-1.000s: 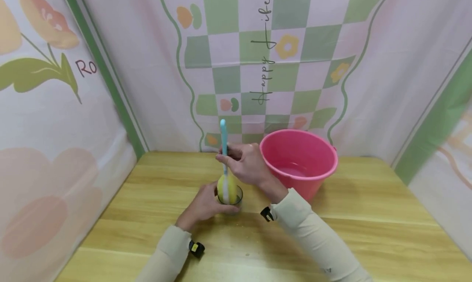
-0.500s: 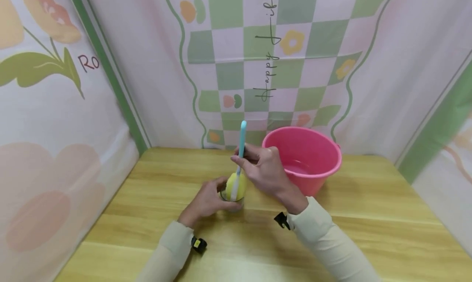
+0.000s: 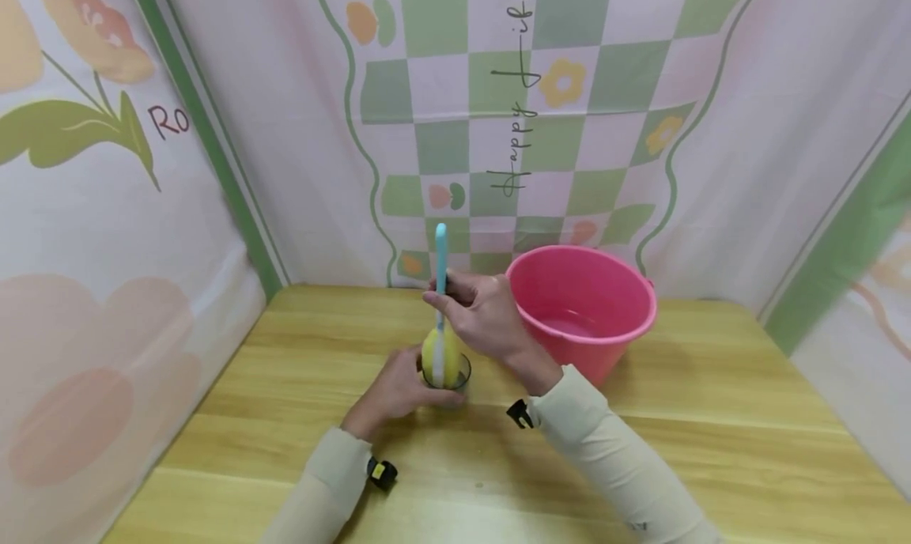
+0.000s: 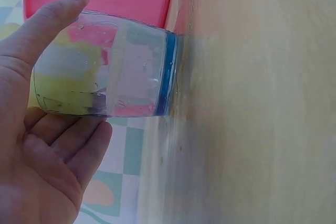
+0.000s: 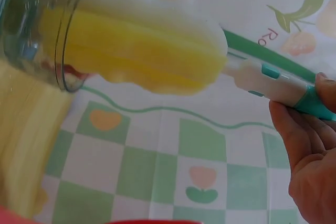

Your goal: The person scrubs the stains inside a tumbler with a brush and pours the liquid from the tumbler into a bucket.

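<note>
A clear drinking glass [image 4: 136, 66] stands upright on the wooden table, and my left hand [image 3: 395, 390] grips it round its upper side. In the left wrist view the thumb lies along one side of the glass and the fingers along the other. My right hand [image 3: 487, 315] pinches the turquoise and white handle [image 3: 441, 251] of a sponge bottle brush between thumb and fingers. Its yellow and white sponge head [image 5: 147, 40] is partly inside the glass mouth, with the rest sticking out above the rim. The handle points almost straight up in the head view.
A pink bucket [image 3: 584, 291] stands on the table just right of my right hand, close to the back edge. Behind the wooden table [image 3: 676, 449] hangs a printed checkered curtain [image 3: 441, 77]. Small wet drops lie near the glass.
The brush handle tilted to the right with my right hand half a second ago, then swung back left to near upright. My left hand stays round the glass.
</note>
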Tool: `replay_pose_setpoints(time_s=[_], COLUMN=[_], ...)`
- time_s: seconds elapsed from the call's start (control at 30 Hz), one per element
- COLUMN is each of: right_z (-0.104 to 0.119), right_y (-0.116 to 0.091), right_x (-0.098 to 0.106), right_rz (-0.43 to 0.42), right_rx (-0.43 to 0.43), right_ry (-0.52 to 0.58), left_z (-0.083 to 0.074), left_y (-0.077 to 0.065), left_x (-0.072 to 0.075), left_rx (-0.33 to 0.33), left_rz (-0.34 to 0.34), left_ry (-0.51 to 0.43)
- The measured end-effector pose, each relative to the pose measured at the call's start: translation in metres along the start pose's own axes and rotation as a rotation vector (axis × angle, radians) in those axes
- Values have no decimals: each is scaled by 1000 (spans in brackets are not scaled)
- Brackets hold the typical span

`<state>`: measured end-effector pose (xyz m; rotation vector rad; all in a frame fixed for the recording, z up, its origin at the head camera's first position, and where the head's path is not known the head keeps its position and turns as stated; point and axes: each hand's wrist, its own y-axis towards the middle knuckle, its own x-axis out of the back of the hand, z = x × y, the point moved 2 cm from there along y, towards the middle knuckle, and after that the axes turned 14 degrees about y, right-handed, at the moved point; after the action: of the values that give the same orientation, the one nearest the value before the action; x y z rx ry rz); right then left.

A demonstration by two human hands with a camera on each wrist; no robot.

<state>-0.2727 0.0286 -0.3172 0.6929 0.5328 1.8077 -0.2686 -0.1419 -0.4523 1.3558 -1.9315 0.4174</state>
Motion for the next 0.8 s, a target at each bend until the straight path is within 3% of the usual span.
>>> replay_pose_setpoints(time_s=[0.2,0.37,0.63,0.8], right_z=[4,14,13,2], right_y=[-13,-24,-17,-4], right_x=[-10,-6,21,25], right_rz=[71,108,-6,-76], right_rx=[12,49,34,23], right_ry=[-92,-67,-56,-26], left_z=[1,1,-3,-2], left_y=[-1,-1,1,1], left_x=[1,-1,-3,-4], left_rx=[-12,-17,-5,-15], left_rz=[-7,-2,18,6], left_ry=[37,29,14,25])
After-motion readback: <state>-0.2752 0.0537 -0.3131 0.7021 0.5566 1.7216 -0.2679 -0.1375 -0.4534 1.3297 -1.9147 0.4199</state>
